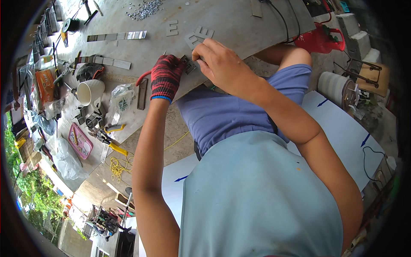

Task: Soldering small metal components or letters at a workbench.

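My left hand (166, 76), in a red-and-black striped knit glove, is closed at the table's near edge. A curved red handle (144, 77) runs into its grip; the rest of that tool is mostly hidden. Just right of the glove is a small dark-grey metal piece (189, 65) with cut-outs. My bare right hand (224, 64) comes in from the right, its thumb and forefinger pinched at the piece's right side; the fingertips partly hide the contact. Beyond the right hand lie flat grey metal letter shapes (199, 36), two close together, and another letter shape (171, 28) farther left.
Rows of metal strips (116, 36) lie on the grey table (231, 21), with small metal bits (144, 9) at the far edge. A white cup (90, 92), yellow-handled pliers (117, 148) and a pink tray (80, 141) crowd the left. A red canister (319, 39) stands right.
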Demonstrator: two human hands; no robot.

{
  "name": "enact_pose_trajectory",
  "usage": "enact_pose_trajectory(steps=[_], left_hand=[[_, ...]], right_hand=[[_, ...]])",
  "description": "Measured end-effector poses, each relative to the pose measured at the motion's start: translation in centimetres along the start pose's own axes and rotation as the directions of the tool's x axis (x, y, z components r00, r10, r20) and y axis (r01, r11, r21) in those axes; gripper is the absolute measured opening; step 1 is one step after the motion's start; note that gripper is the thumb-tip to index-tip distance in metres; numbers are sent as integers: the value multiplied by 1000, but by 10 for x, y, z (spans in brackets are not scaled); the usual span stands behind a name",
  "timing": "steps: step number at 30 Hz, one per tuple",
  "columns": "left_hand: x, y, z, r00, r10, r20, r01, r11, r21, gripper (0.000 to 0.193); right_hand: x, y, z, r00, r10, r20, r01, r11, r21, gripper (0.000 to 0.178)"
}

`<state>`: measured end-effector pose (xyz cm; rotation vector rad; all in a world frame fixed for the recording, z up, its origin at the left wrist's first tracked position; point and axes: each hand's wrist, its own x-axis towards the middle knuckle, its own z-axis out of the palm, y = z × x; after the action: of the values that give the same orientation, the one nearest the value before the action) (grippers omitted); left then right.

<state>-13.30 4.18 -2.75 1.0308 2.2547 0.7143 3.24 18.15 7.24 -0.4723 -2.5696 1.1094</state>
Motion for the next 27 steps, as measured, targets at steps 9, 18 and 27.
enact_pose_trajectory(steps=[9,18,27], left_hand=[[-2,5,-3,1000,-4,2,4,1000,17,18],[-1,6,-3,1000,-4,-4,4,1000,6,18],[-2,5,-3,1000,1,-5,-1,999,46,18]], right_hand=[[1,3,9,996,56,67,-53,998,-42,10],[1,3,5,998,34,51,-33,999,-21,11],[-5,0,8,997,-5,83,12,996,-89,14]])
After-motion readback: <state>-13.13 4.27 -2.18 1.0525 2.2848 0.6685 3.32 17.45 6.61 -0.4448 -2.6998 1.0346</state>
